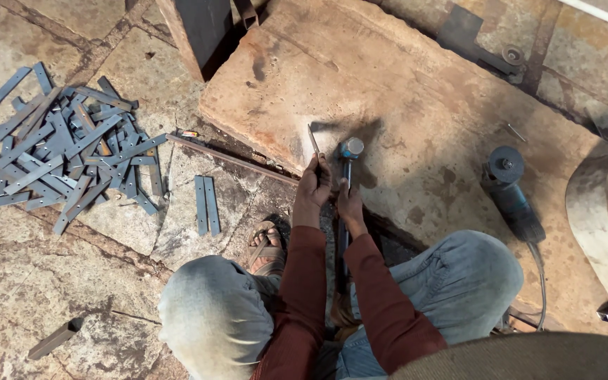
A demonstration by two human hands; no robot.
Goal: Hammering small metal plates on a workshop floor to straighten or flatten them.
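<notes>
The left hand [314, 184] is pinched around a thin flat metal strip [314, 143] and holds it standing up on the edge of a big rusty steel plate [402, 91] that lies on the floor. The right hand [350, 200] is wrapped tight around the handle of a hammer [350, 149], and the hammer's head rests on the plate just beside the strip. A big pile of grey metal strips [72, 151] lies well off to the left on the stone floor [22, 281], two more strips [206, 205] lie side by side nearer the person, and an angle grinder [511, 193] sits on the plate to the right.
</notes>
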